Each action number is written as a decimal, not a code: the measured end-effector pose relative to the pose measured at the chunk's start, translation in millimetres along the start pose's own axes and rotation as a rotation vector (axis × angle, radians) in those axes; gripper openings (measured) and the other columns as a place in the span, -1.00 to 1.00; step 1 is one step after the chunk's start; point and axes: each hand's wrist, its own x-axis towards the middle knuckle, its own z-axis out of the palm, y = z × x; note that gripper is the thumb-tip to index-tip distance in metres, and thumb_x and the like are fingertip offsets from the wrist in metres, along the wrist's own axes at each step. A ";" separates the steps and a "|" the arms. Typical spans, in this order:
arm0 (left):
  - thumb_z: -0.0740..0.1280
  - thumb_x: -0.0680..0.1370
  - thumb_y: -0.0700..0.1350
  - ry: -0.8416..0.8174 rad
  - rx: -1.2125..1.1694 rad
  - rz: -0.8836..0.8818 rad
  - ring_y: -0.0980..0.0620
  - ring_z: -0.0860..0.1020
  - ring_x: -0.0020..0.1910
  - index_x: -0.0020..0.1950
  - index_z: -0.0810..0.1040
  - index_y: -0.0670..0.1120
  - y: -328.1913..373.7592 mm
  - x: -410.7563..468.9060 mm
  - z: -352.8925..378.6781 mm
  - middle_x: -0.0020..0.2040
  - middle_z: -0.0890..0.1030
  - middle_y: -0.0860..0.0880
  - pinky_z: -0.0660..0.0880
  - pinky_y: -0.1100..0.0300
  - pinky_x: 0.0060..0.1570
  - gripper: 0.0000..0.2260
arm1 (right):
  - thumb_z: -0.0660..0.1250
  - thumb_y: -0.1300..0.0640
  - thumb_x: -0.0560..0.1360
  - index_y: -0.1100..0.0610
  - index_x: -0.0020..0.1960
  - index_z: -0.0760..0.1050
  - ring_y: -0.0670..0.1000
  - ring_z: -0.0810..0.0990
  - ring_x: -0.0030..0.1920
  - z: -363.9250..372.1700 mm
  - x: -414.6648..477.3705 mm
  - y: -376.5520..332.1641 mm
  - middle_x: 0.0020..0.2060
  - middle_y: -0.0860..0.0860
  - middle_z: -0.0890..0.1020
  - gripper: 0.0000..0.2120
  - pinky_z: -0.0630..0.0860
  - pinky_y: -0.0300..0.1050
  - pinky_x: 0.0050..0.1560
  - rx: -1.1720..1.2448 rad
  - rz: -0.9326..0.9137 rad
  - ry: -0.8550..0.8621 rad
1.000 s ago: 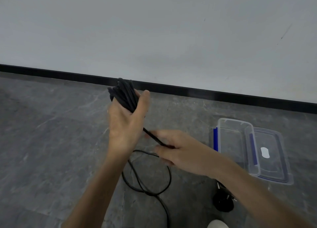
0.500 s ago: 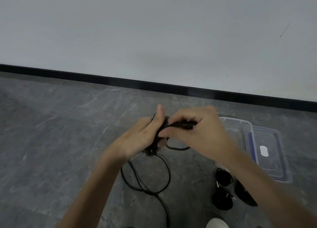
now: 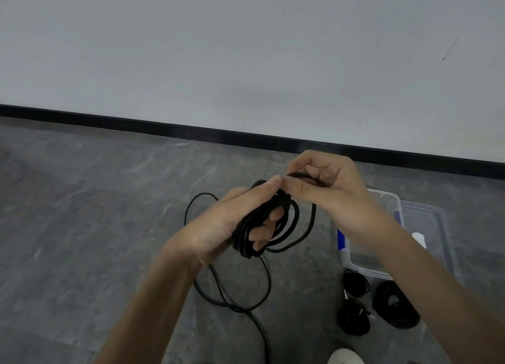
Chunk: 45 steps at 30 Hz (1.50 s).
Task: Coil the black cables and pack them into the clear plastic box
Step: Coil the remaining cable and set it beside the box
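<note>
While left hand (image 3: 218, 227) grips it, black cable (image 3: 273, 221) loops unevenly (tail trailing on floor).

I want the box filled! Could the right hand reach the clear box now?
Probably yes: the box lies open just under the right hand, nothing between, but its fingers are busy pinching the cable.

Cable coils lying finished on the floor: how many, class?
3, by the box: a small coil, another nearer us, a bigger one right of them. The forearm may hide more.
</note>
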 end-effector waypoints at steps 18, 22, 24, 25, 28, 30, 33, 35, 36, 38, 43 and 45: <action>0.19 0.50 0.24 0.006 -0.056 0.060 0.13 0.33 -0.55 -0.22 0.44 -0.21 1.8 -2.1 2.2 -0.52 0.33 0.03 0.36 0.30 -0.40 -0.52 | 0.23 -0.04 0.56 0.07 0.20 0.53 -0.03 0.64 0.03 12.3 -2.5 -2.8 -0.01 0.03 0.66 -0.70 0.54 -0.22 0.03 -0.116 0.063 -0.098; 0.20 0.50 0.20 0.010 -0.127 0.072 0.11 0.34 -0.55 -0.22 0.45 -0.23 2.4 -1.4 1.6 -0.50 0.31 -0.02 0.37 0.30 -0.39 -0.53 | 0.14 -0.07 0.55 0.04 0.05 0.58 -0.09 0.67 -0.12 28.6 -3.9 1.8 -0.15 -0.03 0.69 -0.70 0.55 -0.31 -0.09 -0.141 0.017 0.003; 0.21 0.50 0.16 0.003 -0.163 0.084 0.10 0.37 -0.52 -0.26 0.46 -0.08 3.0 -1.2 4.2 -0.52 0.35 0.05 0.39 0.29 -0.34 -0.67 | 0.12 -0.11 0.57 0.00 -0.08 0.55 -0.12 0.65 -0.28 34.5 -2.3 4.6 -0.32 -0.04 0.64 -0.72 0.59 -0.25 -0.26 -0.201 -0.013 0.080; 0.23 0.50 0.13 -0.007 -0.185 0.087 0.09 0.39 -0.49 -0.25 0.47 -0.07 3.1 -1.2 5.2 -0.51 0.37 0.06 0.40 0.30 -0.31 -0.71 | 0.11 -0.14 0.57 0.01 -0.12 0.53 -0.13 0.63 -0.37 35.9 -1.4 5.3 -0.41 -0.07 0.59 -0.69 0.58 -0.24 -0.35 -0.203 -0.017 0.098; 0.28 0.50 0.05 -0.045 -0.253 0.073 0.10 0.44 -0.42 -0.19 0.49 -0.08 3.3 -0.4 7.0 -0.44 0.41 0.06 0.42 0.27 -0.26 -0.80 | 0.09 -0.17 0.46 0.24 -0.16 0.46 -0.14 0.56 -0.55 37.0 -1.9 1.4 -0.56 -0.09 0.50 -0.54 0.47 -0.30 -0.58 -0.064 0.018 0.126; 0.30 0.49 0.00 -0.069 -0.280 0.064 0.10 0.45 -0.40 -0.17 0.47 -0.10 3.3 0.1 7.5 -0.42 0.43 0.06 0.43 0.27 -0.24 -0.82 | 0.08 -0.16 0.45 0.42 -0.14 0.42 -0.11 0.55 -0.60 37.7 -2.9 -1.3 -0.58 -0.03 0.50 -0.42 0.43 -0.30 -0.64 0.023 0.047 0.132; 0.31 0.48 -0.05 -0.117 -0.301 0.057 0.10 0.46 -0.36 -0.14 0.46 -0.14 3.2 0.5 8.4 -0.39 0.47 0.05 0.45 0.26 -0.20 -0.84 | 0.05 -0.14 0.50 0.38 -0.28 0.47 -0.06 0.52 -0.63 38.9 -3.6 -2.5 -0.62 0.04 0.51 -0.41 0.40 -0.28 -0.64 0.036 0.038 0.172; 0.32 0.47 -0.06 -0.130 -0.308 0.046 0.10 0.47 -0.35 -0.12 0.45 -0.16 2.9 0.4 9.6 -0.37 0.48 0.05 0.45 0.25 -0.18 -0.83 | 0.05 -0.12 0.53 0.32 -0.36 0.46 -0.07 0.49 -0.65 39.1 -4.0 -2.2 -0.67 0.02 0.49 -0.43 0.37 -0.30 -0.65 0.053 0.053 0.231; 0.32 0.46 -0.07 -0.128 -0.316 0.042 0.10 0.47 -0.35 -0.12 0.45 -0.16 2.8 0.3 10.3 -0.38 0.48 0.04 0.45 0.26 -0.19 -0.84 | 0.05 -0.10 0.56 0.37 -0.36 0.44 -0.07 0.48 -0.66 39.0 -3.8 -0.5 -0.67 0.02 0.48 -0.41 0.37 -0.30 -0.65 0.047 0.049 0.260; 0.33 0.46 -0.08 -0.109 -0.333 0.045 0.09 0.46 -0.37 -0.14 0.46 -0.16 3.6 0.6 12.7 -0.40 0.47 0.04 0.46 0.28 -0.22 -0.85 | 0.05 -0.09 0.63 0.44 -0.35 0.41 0.00 0.48 -0.64 38.7 -2.8 5.6 -0.65 0.09 0.47 -0.35 0.37 -0.25 -0.63 -0.025 -0.002 0.324; 0.26 0.52 -0.01 0.020 -0.337 0.052 0.10 0.38 -0.48 -0.25 0.47 -0.11 5.9 5.0 24.5 -0.50 0.37 0.06 0.40 0.32 -0.35 -0.78 | 0.01 -0.07 0.61 0.30 -0.47 0.36 0.09 0.41 -0.61 33.9 1.5 21.3 -0.63 0.02 0.41 -0.39 0.34 -0.09 -0.57 -0.153 -0.114 0.427; 0.24 0.51 0.04 0.058 -0.318 0.068 0.10 0.35 -0.51 -0.28 0.45 -0.11 5.5 6.8 29.1 -0.54 0.34 0.06 0.38 0.32 -0.38 -0.74 | 0.02 -0.01 0.61 0.29 -0.48 0.31 0.14 0.35 -0.61 33.2 1.7 20.9 -0.64 0.05 0.36 -0.42 0.29 0.02 -0.60 -0.183 -0.127 0.436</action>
